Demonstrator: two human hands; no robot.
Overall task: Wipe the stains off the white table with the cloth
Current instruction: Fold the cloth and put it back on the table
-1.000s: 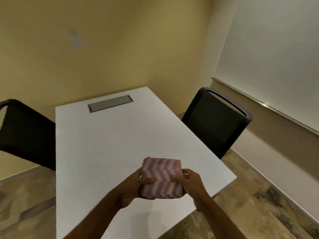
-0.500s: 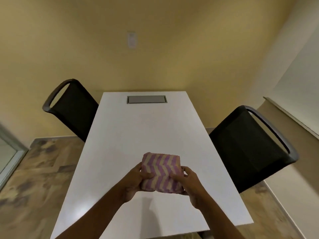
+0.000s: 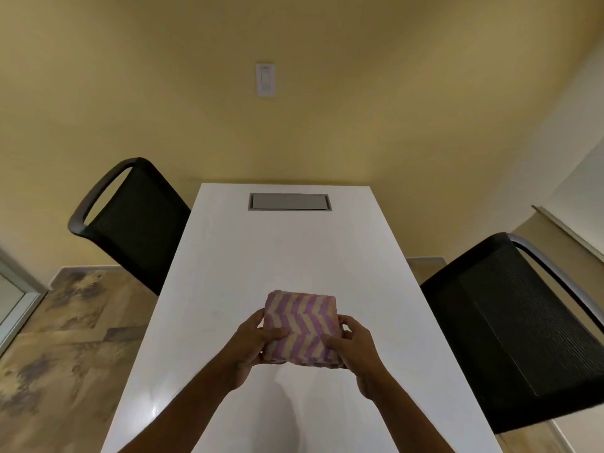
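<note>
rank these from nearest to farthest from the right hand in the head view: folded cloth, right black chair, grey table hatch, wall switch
1. folded cloth: held in the right hand, over the table's near half.
2. right black chair: beside the table's right edge.
3. grey table hatch: set in the table's far end.
4. wall switch: on the far wall, above the hatch.

One white worktop (image 3: pixel 294 263) is seen, with one grey rectangular hatch (image 3: pixel 289 202) set into its far end. Two black chairs are counted: one chair at the left (image 3: pixel 137 223) and one chair at the right (image 3: pixel 510 328). One folded cloth (image 3: pixel 302 325) with purple and cream zigzag stripes is shown. Two hands are counted, a left hand (image 3: pixel 251 344) and a right hand (image 3: pixel 358 349). One white wall switch (image 3: pixel 265 79) is seen on the far wall.
</note>
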